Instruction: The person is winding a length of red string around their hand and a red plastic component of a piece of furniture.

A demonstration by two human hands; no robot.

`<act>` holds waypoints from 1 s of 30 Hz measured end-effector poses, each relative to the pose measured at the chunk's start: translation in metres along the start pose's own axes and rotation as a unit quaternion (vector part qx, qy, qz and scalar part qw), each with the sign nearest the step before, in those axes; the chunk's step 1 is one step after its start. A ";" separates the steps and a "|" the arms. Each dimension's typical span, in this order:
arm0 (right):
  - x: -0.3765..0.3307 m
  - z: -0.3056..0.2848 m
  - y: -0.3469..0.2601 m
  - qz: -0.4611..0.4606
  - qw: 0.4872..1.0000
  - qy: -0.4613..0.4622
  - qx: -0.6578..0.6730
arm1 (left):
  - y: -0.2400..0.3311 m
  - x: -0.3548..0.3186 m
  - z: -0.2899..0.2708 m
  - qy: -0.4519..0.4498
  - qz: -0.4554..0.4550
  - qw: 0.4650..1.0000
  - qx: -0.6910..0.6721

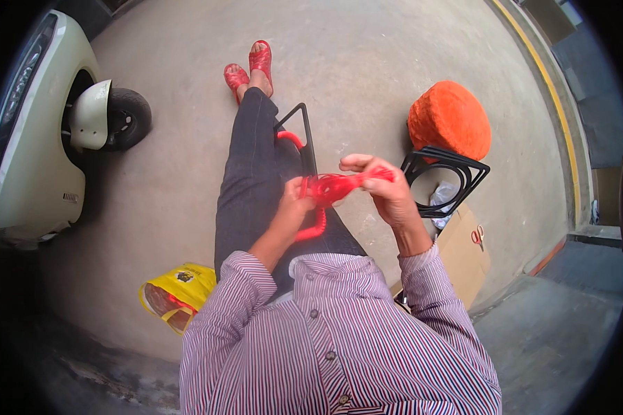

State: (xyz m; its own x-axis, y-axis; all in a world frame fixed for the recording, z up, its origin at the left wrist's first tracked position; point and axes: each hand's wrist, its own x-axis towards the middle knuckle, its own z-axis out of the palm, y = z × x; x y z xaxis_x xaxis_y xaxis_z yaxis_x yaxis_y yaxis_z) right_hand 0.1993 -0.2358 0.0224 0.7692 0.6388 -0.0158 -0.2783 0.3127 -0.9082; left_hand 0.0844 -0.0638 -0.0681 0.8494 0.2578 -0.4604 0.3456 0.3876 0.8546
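Across my lap rests a black metal frame (pixel 310 160), with a round part partly wrapped in red cord (pixel 313 233). My left hand (pixel 292 207) is closed at the side of this frame, where red strands meet it; its fingertips are partly hidden. A loose bundle of red cord (pixel 336 188) stretches between my two hands above the lap. My right hand (pixel 386 192) pinches the far end of the bundle between thumb and fingers, with the index finger raised and bent.
Several black metal frames (pixel 457 173) are stacked at the right beside an orange plush stool (pixel 450 119). Red-handled scissors (pixel 477 236) lie on flat cardboard (pixel 464 266). A yellow bag (pixel 199 282) holding red material sits at my left. A pale vehicle (pixel 38 159) stands far left.
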 end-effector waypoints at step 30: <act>-0.008 0.014 0.054 0.095 0.862 -0.110 -0.486 | 0.010 -0.012 0.005 0.086 0.006 0.962 0.260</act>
State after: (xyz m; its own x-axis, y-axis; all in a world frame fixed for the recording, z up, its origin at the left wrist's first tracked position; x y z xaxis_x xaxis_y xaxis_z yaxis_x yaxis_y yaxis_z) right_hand 0.1700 -0.2136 -0.0209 0.6058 0.7647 -0.2194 0.3079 -0.4797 -0.8217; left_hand 0.0802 -0.0676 -0.0526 0.7913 0.4201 -0.4442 0.5268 -0.0998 0.8441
